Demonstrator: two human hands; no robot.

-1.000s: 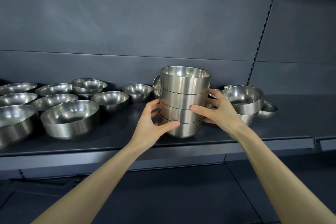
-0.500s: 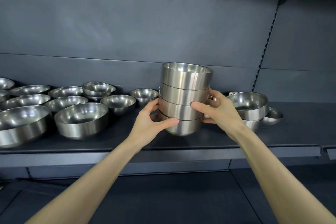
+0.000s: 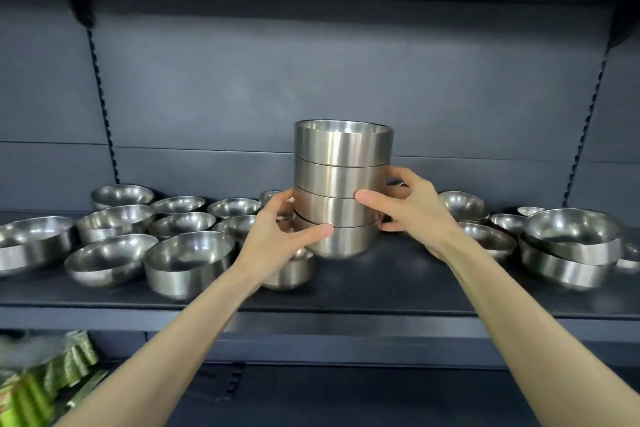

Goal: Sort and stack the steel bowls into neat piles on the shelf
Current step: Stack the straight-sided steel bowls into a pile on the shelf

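A pile of several straight-sided steel bowls (image 3: 343,163) stands upright at the middle of the dark shelf (image 3: 398,288). My left hand (image 3: 277,239) grips its lower left side, thumb across the bottom bowl. My right hand (image 3: 412,211) grips its right side, thumb on the second bowl from the bottom. Whether the pile's base touches the shelf I cannot tell. Loose steel bowls (image 3: 188,262) of different sizes lie scattered to the left. A small bowl (image 3: 294,272) sits partly hidden under my left wrist.
On the right, a large bowl sits tilted in another large bowl (image 3: 568,255), with several small bowls (image 3: 464,206) behind. The shelf's back panel (image 3: 311,80) rises close behind the pile. Green packets (image 3: 41,378) lie on the lower level at bottom left.
The view has shifted and pulled back, showing more bowls on both sides. The pile, held in both hands, now sits a little farther right relative to the loose bowls, and appears slightly raised.
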